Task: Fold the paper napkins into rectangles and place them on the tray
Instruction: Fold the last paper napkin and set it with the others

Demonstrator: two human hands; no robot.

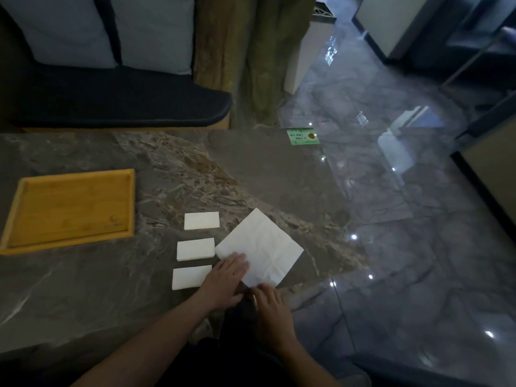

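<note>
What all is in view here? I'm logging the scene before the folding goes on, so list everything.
Tray: one, yellow wood, left on the table, nothing in it.
Folded napkins: three, white, in a column right of the tray.
Open napkin: one, white, unfolded, right of the column.
Card: one, green, far table edge.
Table: one, grey-brown marble.
Seat: one, dark, with pale cushions, beyond the table.
Left hand: flat on the open napkin.
Right hand: at its near corner; grip unclear.

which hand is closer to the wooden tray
Left. The left hand rests on the unfolded white paper napkin, on the side facing the yellow wooden tray; the right hand is at the napkin's near corner, farther away.
</note>
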